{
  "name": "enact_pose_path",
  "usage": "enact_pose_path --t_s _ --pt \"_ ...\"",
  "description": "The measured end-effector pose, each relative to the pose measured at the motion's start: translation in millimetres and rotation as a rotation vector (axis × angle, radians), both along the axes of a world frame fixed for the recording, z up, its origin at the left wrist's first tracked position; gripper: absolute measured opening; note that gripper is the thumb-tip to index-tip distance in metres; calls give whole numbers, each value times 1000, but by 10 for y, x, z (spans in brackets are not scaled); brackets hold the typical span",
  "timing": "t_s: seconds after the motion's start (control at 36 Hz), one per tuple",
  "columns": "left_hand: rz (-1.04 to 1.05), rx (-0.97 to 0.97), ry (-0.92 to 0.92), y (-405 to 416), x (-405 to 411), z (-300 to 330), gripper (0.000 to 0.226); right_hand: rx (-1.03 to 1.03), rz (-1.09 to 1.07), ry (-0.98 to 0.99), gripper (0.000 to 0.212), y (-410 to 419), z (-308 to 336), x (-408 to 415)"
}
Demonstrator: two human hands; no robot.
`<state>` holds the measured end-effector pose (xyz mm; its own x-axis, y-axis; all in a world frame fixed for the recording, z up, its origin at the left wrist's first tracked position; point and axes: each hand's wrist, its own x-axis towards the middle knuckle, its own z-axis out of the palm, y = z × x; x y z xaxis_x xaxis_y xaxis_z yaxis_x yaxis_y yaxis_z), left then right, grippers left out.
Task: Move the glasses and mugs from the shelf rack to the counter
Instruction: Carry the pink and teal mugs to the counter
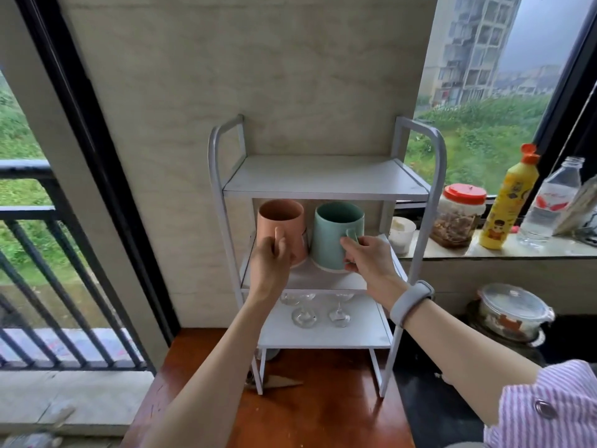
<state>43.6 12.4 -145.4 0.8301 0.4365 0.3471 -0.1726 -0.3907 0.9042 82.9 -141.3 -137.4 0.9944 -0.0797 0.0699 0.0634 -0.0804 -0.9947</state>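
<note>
A white three-tier shelf rack (324, 184) stands on the reddish-brown counter (323, 415). On its middle tier a pink mug (280, 218) sits left of a teal mug (334, 227), both upright. My left hand (269, 270) is closed around the pink mug's handle. My right hand (371, 258), with a grey wristband, pinches the teal mug's handle. Both mugs look tilted slightly toward me. On the bottom tier stand two clear stemmed glasses (303, 315) (340, 313), their bowls partly hidden by the middle shelf. The top tier holds nothing.
To the right, a stone sill (504, 250) carries a small white cup (402, 232), a red-lidded jar (458, 215), a yellow squeeze bottle (510, 198) and a clear water bottle (552, 202). A lidded glass pot (513, 313) sits lower right. A balcony railing (38, 270) lies left.
</note>
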Motion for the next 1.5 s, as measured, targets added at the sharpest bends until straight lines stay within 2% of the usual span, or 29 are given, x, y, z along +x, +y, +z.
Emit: enact_pose_path --t_s 0.17,0.31,0.5,0.69,0.89,1.0,1.19,1.5 --pt "-29 -52 -87 -125 -235 -28 42 -42 37 -58 32 -13 -53 -163" --pt "-37 -82 -135 -198 -434 -91 39 -86 47 -140 30 -127 -106 -380" --pt "-57 -36 -136 -304 -813 -261 30 -126 -41 -291 29 -295 -314 -846" --pt "-102 22 -195 -602 -1229 -396 17 -172 -143 -360 33 -646 -461 -1376" --pt "-232 35 -180 -1153 -1548 -459 18 -240 -232 -354 34 -1341 -559 -1883" --pt "-324 51 -182 -1747 -1679 -454 8 -263 -352 -326 41 -1959 -611 -2222" --pt "-576 41 -200 -3364 -2130 -474 15 -292 -576 -196 38 -3479 -596 -3210" --pt "-1164 -41 -144 -6153 -3389 -686 14 -378 -1083 -85 39 -5776 -739 -5206"
